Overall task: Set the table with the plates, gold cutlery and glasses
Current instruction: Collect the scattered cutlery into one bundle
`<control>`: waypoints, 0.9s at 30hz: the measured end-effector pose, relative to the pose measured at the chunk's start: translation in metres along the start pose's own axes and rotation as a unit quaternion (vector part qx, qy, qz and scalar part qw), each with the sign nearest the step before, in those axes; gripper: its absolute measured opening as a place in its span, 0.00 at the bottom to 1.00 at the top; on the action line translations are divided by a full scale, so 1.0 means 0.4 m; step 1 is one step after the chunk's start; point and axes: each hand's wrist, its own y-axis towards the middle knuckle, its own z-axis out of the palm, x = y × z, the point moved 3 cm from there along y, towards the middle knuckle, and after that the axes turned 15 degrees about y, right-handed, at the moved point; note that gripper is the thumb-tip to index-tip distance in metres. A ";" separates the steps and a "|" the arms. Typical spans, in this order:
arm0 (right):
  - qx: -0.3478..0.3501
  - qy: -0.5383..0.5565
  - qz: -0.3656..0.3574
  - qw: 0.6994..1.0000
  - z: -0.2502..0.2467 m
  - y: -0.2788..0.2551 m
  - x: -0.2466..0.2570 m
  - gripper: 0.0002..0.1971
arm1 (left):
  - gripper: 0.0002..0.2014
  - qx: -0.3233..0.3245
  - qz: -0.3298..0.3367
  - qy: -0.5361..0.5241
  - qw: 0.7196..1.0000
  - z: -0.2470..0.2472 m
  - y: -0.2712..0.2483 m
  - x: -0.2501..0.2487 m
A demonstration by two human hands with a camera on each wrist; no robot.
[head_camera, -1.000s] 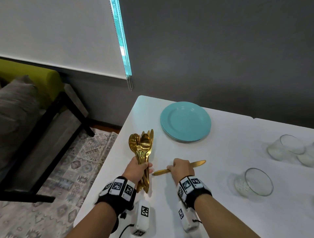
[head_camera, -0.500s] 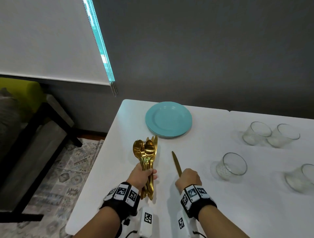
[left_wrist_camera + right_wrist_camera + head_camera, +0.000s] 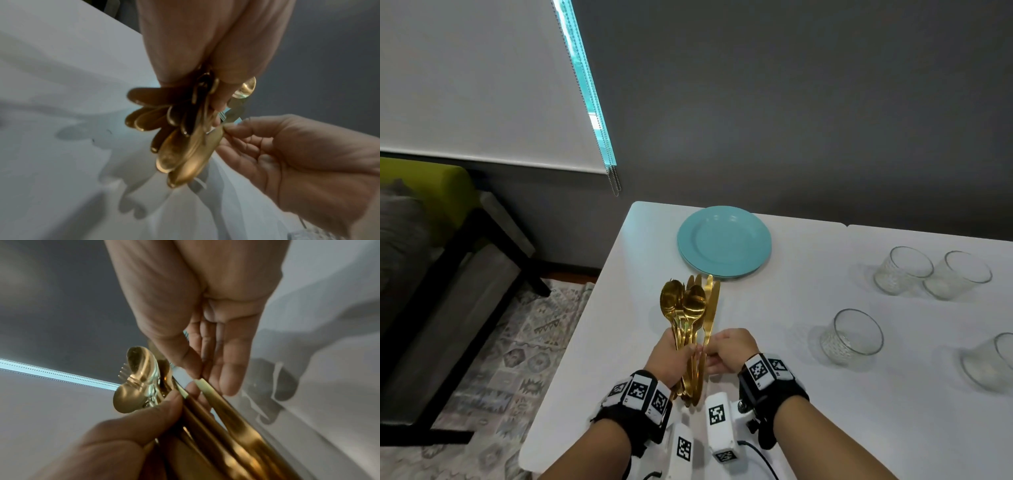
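My left hand [image 3: 677,354] grips a bundle of gold cutlery [image 3: 690,315] upright over the white table [image 3: 808,394], with spoon bowls and knife blades fanned at the top. My right hand [image 3: 714,353] is pressed against the bundle's right side. In the right wrist view its thumb and forefinger pinch a gold knife [image 3: 224,408] that lies against the bundle. The handles [image 3: 180,146] hang below my left fist in the left wrist view. A stack of teal plates [image 3: 724,241] sits at the table's far left corner. Several clear glasses [image 3: 851,337] stand to the right.
Two glasses [image 3: 902,269] stand side by side at the far right, another [image 3: 993,359] at the right edge of view. The table's left edge drops to a patterned rug [image 3: 517,342]. A dark bench [image 3: 465,291] stands left of the table and a grey wall behind it.
My right hand turned the single knife from lying crosswise to pointing away. It then carried the knife left against the bundle in my left hand. The left hand stayed nearly still.
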 end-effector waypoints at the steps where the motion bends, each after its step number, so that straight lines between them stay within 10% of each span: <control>1: 0.005 0.004 0.001 1.000 0.006 0.003 -0.001 0.03 | 0.08 -0.007 -0.001 0.008 1.000 -0.007 -0.001 0.000; 12: 0.042 -0.023 0.018 0.999 0.092 0.040 0.016 0.04 | 0.05 -0.010 -0.047 0.040 0.998 -0.039 0.032 0.049; 21: 0.041 -0.342 -0.037 0.938 0.160 0.079 0.016 0.14 | 0.03 -0.020 -0.053 0.072 0.996 -0.057 0.066 0.090; 27: 0.022 -0.081 0.065 0.994 0.167 0.081 0.017 0.04 | 0.21 -0.072 -0.086 0.024 0.993 -0.050 0.130 0.156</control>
